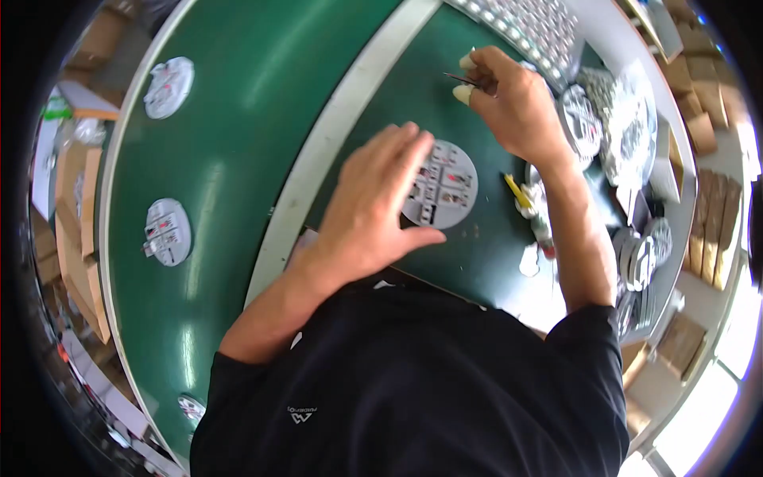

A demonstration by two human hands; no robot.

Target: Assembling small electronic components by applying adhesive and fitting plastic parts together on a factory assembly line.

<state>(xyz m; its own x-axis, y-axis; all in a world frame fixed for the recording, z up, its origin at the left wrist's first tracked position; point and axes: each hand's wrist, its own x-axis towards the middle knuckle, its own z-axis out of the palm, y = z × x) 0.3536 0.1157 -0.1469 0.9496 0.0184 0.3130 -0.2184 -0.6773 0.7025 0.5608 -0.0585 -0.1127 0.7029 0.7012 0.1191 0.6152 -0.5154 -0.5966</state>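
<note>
A round grey plate (455,213) with white, black and red parts mounted on it lies on the green table in front of me. My left hand (372,205) is open, its fingers stretched out over the left edge of this plate and covering part of it. Farther off and to the right, my right hand (513,99) pinches slim dark tweezers (459,78), whose tips point left. Pale finger covers sit on its thumb and forefinger. The tweezers' other end is hidden in the hand, and I cannot make out anything in the tips.
On the green belt (230,159) at left sit similar round plates (168,87), beyond a pale rail (350,95). A tray of small parts (532,36) stands at the back. Plastic bags (628,131), a yellow-handled tool (517,191) and stacked discs (636,258) crowd the right.
</note>
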